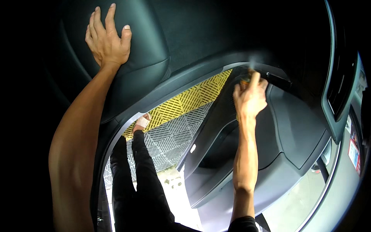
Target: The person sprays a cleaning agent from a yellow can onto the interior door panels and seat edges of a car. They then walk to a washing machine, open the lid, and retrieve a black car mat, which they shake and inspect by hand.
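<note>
My left hand (108, 43) rests palm down, fingers spread, on the dark leather-like cushion of a car seat (147, 49). My right hand (250, 98) is wrapped around a spray container (246, 81), mostly hidden by the fingers and blurred. Only orange and yellowish bits of it show, so whether it is a bottle or a can is unclear. A pale mist (252, 60) comes off its top towards the dark front end of the door sill (188, 78). That hand is above the inner panel of the open car door (292, 116).
Below the sill lie yellow slotted floor tiles (185, 101) and grey slotted floor tiles (165, 145). My legs (147, 168) stand outside the car, one foot in a light shoe (143, 121). The door pocket (217, 148) opens at the lower middle. The footwell area is very dark.
</note>
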A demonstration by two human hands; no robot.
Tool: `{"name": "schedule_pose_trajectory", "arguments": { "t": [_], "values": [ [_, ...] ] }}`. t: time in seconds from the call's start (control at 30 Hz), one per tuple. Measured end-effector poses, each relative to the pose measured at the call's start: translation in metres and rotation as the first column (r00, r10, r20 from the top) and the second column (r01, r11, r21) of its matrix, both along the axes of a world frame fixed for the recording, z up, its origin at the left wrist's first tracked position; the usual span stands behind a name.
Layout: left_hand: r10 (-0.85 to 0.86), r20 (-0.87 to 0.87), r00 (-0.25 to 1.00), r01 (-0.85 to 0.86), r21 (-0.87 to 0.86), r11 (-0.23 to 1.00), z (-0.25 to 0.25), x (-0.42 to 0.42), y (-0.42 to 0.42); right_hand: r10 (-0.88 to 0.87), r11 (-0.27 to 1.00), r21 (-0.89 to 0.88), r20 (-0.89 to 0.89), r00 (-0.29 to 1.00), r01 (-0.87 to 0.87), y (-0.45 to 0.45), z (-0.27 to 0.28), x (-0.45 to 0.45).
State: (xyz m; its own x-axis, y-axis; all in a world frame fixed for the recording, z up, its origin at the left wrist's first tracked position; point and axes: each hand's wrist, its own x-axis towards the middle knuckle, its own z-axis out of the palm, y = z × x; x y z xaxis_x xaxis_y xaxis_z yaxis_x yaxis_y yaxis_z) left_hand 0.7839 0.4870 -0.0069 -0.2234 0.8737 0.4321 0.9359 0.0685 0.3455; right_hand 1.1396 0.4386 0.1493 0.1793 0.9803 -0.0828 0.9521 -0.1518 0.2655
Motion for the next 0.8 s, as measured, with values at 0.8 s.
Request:
{"name": "schedule_pose_trajectory", "arguments": {
  "t": [0.8],
  "values": [
    [0.007, 0.013, 1.0, -0.006, -0.032, 0.999, 0.0, -0.005, -0.001, -0.065, 0.974, 0.221, 0.023, 0.998, 0.059, 0.061, -0.002, -0.016]
  ]
}}
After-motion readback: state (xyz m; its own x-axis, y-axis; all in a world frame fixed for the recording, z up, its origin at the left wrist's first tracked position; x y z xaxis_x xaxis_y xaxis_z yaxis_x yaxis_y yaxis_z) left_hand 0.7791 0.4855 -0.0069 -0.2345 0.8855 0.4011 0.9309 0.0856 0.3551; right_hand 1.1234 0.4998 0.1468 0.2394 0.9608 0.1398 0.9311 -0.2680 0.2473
